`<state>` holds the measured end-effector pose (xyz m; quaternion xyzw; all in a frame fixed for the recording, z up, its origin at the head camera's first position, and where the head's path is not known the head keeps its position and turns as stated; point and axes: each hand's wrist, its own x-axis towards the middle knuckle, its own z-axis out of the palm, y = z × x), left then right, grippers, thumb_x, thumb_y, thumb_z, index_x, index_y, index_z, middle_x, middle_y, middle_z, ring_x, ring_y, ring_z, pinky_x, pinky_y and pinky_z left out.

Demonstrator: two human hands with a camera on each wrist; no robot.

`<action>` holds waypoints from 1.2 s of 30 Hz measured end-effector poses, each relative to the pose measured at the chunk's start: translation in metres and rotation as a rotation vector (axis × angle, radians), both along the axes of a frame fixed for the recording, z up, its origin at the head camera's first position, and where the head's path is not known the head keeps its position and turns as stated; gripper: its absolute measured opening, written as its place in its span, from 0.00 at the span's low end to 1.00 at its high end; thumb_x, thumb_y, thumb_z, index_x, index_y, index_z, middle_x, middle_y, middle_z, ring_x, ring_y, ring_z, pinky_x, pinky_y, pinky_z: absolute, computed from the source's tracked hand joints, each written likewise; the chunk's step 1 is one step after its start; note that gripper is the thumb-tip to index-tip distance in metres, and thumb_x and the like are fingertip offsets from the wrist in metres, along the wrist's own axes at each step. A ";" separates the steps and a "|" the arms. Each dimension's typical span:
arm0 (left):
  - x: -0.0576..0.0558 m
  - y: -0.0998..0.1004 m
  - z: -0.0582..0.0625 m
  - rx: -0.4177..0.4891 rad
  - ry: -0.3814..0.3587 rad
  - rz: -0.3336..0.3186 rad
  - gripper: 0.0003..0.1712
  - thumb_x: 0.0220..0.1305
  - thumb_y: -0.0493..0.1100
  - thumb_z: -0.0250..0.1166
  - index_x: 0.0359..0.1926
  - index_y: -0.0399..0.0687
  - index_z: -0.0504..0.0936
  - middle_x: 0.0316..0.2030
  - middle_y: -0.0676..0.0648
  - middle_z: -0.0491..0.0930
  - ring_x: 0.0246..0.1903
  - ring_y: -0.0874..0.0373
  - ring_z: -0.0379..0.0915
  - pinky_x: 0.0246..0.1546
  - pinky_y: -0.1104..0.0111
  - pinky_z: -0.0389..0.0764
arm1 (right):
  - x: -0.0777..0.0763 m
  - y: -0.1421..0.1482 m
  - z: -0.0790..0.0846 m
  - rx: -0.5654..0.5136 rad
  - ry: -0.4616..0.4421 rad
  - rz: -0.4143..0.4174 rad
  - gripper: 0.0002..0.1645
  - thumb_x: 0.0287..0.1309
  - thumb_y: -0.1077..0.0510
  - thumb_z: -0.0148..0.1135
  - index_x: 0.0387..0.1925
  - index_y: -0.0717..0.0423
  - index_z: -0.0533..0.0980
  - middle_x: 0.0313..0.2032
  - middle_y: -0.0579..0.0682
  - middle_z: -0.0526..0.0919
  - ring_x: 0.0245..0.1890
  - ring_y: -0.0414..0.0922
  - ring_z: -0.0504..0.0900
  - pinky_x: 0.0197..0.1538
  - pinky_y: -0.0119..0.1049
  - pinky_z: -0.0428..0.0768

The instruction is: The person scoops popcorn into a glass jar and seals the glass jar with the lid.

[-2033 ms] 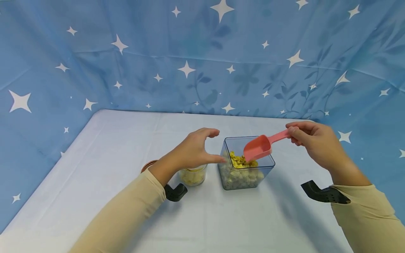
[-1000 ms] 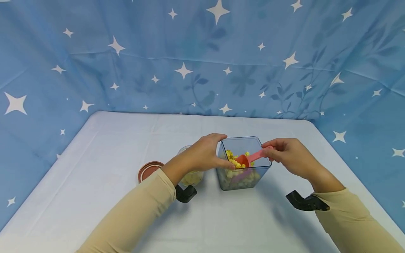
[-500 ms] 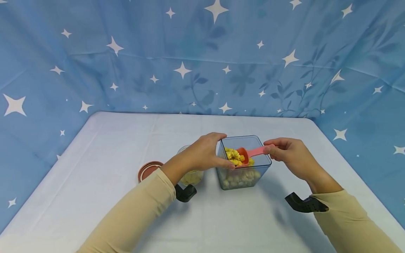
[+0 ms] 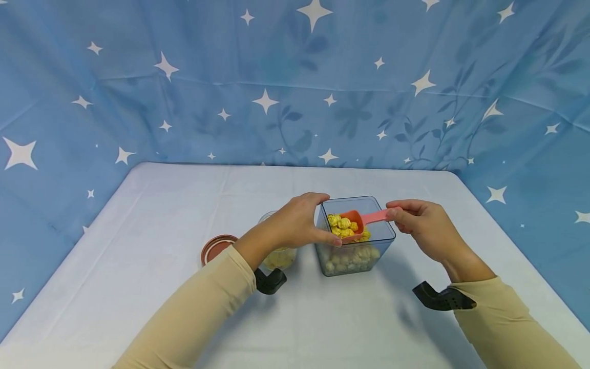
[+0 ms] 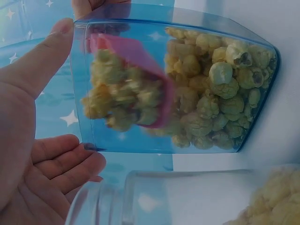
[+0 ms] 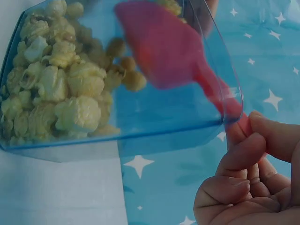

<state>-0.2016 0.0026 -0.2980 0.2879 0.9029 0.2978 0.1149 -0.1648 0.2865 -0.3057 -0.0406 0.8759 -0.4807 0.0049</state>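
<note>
A clear bluish square container (image 4: pixel 384 245) part full of popcorn (image 6: pixel 75 93) stands at mid-table. My left hand (image 4: pixel 299 223) spans its left side and grips it near the rim, thumb at one corner and fingers at the other. From the right, my right hand (image 4: pixel 421 221) pinches the handle end of a pink scoop (image 4: pixel 375 216). The scoop's bowl is inside the container, heaped with yellow popcorn and raised above the rest, as the left wrist view shows. The right hand's other fingers are curled loosely below the handle.
A clear jar (image 4: pixel 280 260) with popcorn at its bottom stands left of the container, partly hidden behind the left hand and wrist. A reddish-brown round lid (image 4: pixel 215 248) lies farther left, partly covered by the left sleeve. A blue star-patterned cloth (image 4: pixel 295 77) hangs behind the white table.
The left hand came to the container and took hold of it. The right hand lowered the scoop into the popcorn, then raised it, loaded, toward the rim.
</note>
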 end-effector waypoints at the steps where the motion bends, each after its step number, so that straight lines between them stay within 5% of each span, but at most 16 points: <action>1: 0.000 0.000 0.000 -0.002 -0.001 0.001 0.57 0.52 0.64 0.76 0.76 0.46 0.61 0.73 0.46 0.62 0.71 0.50 0.57 0.67 0.55 0.65 | 0.000 0.001 -0.001 -0.044 -0.009 -0.006 0.30 0.72 0.49 0.59 0.60 0.72 0.73 0.39 0.44 0.84 0.38 0.44 0.78 0.43 0.27 0.79; 4: 0.000 0.000 0.000 -0.001 -0.005 0.000 0.58 0.52 0.64 0.76 0.76 0.46 0.60 0.73 0.46 0.61 0.72 0.50 0.56 0.68 0.55 0.65 | -0.002 0.004 -0.004 -0.229 -0.038 0.002 0.24 0.72 0.54 0.59 0.58 0.71 0.74 0.37 0.43 0.82 0.35 0.42 0.75 0.42 0.27 0.80; 9: 0.000 0.001 0.000 0.001 -0.011 -0.002 0.58 0.53 0.64 0.76 0.76 0.46 0.60 0.73 0.46 0.60 0.72 0.50 0.55 0.68 0.54 0.64 | -0.005 0.009 -0.010 -0.455 -0.056 0.015 0.06 0.70 0.58 0.61 0.44 0.49 0.83 0.35 0.45 0.81 0.33 0.42 0.73 0.40 0.27 0.79; 15: 0.000 0.001 0.002 -0.003 -0.018 0.001 0.57 0.53 0.63 0.76 0.76 0.46 0.59 0.74 0.46 0.60 0.72 0.50 0.55 0.67 0.54 0.65 | -0.006 0.015 -0.014 -0.581 -0.053 0.046 0.10 0.71 0.61 0.60 0.41 0.47 0.85 0.35 0.45 0.82 0.32 0.41 0.74 0.39 0.27 0.79; 36: 0.000 0.000 0.001 0.009 -0.026 0.004 0.56 0.54 0.61 0.76 0.76 0.47 0.59 0.73 0.46 0.61 0.72 0.51 0.55 0.68 0.54 0.65 | -0.007 0.026 -0.014 -0.709 -0.064 0.065 0.11 0.72 0.63 0.57 0.42 0.52 0.86 0.34 0.47 0.82 0.33 0.42 0.76 0.40 0.28 0.80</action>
